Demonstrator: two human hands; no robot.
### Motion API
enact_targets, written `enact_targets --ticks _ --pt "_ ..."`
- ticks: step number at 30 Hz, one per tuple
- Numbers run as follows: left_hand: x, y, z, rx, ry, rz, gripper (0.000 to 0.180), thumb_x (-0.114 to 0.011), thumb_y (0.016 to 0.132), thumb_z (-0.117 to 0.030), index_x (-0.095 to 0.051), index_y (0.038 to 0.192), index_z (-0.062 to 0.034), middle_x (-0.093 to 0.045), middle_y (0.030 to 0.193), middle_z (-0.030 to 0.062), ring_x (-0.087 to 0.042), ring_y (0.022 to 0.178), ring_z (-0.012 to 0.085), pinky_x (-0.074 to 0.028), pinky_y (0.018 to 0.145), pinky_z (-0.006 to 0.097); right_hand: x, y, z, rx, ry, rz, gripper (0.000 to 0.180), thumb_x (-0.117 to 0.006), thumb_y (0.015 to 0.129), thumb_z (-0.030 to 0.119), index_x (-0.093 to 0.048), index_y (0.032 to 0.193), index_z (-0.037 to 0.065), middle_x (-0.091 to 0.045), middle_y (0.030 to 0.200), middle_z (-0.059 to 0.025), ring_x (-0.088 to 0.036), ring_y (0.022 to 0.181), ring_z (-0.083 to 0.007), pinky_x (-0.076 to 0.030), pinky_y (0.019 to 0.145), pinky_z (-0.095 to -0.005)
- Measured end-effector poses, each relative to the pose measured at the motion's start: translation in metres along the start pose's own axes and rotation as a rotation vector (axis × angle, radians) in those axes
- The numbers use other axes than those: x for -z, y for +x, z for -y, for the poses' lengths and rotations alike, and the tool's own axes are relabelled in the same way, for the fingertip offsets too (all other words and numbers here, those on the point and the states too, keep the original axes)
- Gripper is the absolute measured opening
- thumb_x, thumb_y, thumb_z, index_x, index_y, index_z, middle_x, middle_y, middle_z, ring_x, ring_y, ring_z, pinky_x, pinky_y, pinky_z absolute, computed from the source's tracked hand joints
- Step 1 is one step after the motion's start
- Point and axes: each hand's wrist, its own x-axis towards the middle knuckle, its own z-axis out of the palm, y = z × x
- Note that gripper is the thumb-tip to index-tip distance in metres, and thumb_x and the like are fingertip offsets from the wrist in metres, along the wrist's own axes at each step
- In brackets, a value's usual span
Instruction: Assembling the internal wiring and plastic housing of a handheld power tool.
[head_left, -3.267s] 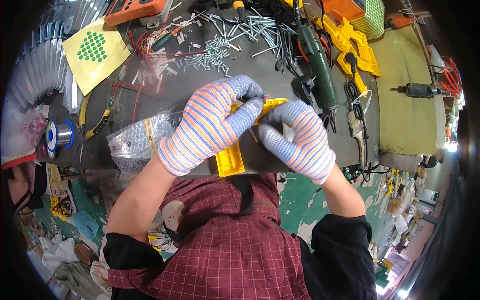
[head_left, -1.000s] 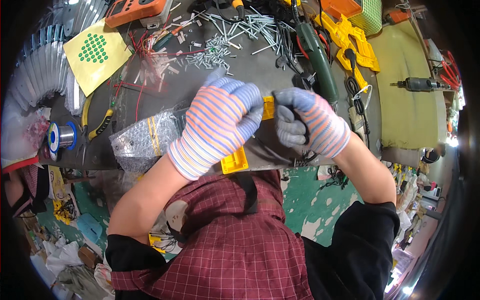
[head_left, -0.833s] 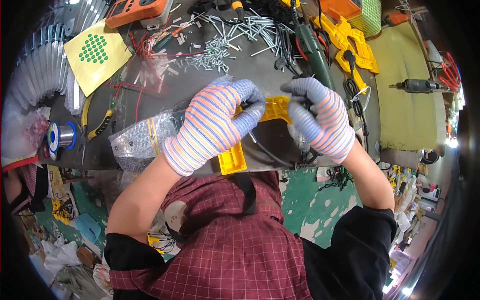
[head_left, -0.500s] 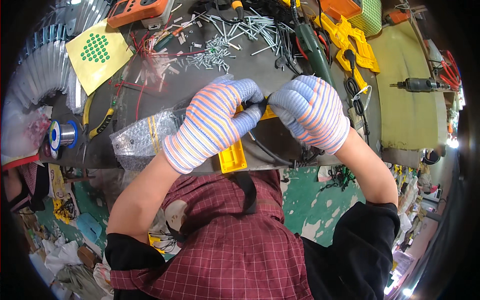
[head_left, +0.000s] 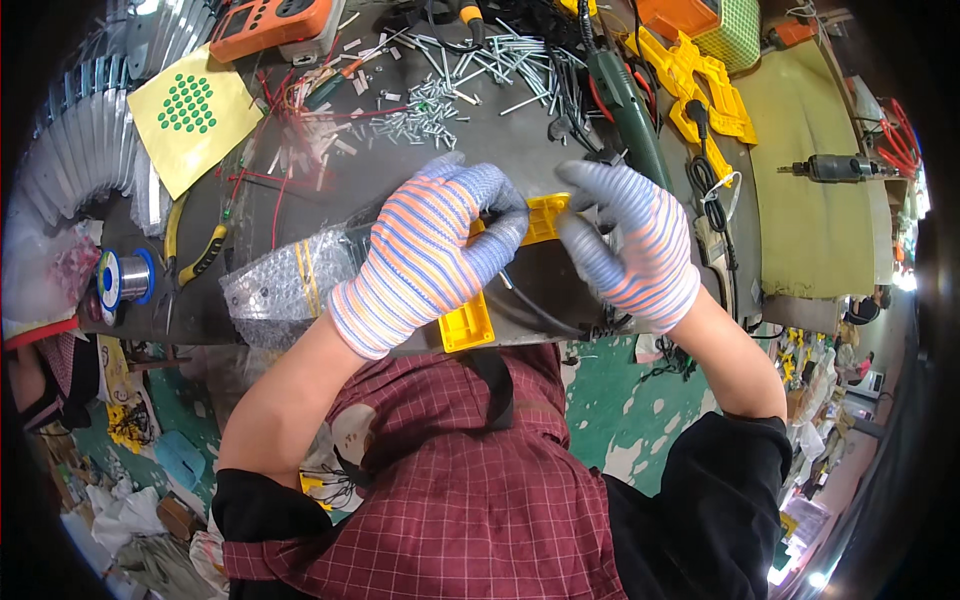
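Observation:
A yellow plastic housing (head_left: 467, 327) lies partly under my left hand (head_left: 425, 250), which wears a striped knit glove. The fingers of that hand are closed around the housing's middle, hiding it. Its other end shows beyond the fingertips, beside a dark part in the grip. From under the hand a black cable (head_left: 540, 312) runs right along the table. My right hand (head_left: 635, 240), gloved alike, is just right of the housing and apart from it. Its thumb and forefinger are spread, with nothing visibly held; the other fingers curl out of clear sight.
Loose screws (head_left: 425, 115) lie beyond my hands. A bubble-wrapped piece (head_left: 290, 280), pliers (head_left: 205, 252) and a solder spool (head_left: 125, 277) are at left. On the right are a green corded tool (head_left: 630, 115), yellow housings (head_left: 720, 105) and a power driver (head_left: 835, 168).
My right hand has let go at the housing's far end and drawn right, its thumb and forefinger parting. More of the yellow end now shows. My left hand keeps its grip, barely moved.

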Motion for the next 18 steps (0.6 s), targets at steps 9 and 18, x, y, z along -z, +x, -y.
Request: enact_targets --ticks 9,18 --pt "-0.004 0.005 0.006 -0.203 0.083 -0.028 0.011 -0.071 0.078 -0.005 -0.063 0.086 -0.0025 -0.061 0.079 0.0115 -0.062 0.074 0.0286 -0.049 0.068 0.036 -0.009 0.011 -0.018 0.287 -0.050 0.225 0.010 -0.065 0.082 0.015 -0.058 0.084 0.008 -0.059 0.071 -0.0112 -0.058 0.061 -0.0321 -0.048 0.060 -0.0411" --pt "-0.003 0.011 -0.001 0.097 -0.033 0.066 0.012 -0.066 0.085 -0.010 -0.063 0.093 -0.0015 -0.063 0.081 0.0120 -0.063 0.073 0.0234 -0.050 0.071 0.032 -0.012 -0.075 -0.012 0.108 -0.291 0.147 0.025 -0.070 0.083 0.031 -0.067 0.097 0.010 -0.060 0.074 -0.0088 -0.059 0.068 -0.0293 -0.045 0.065 -0.0411"
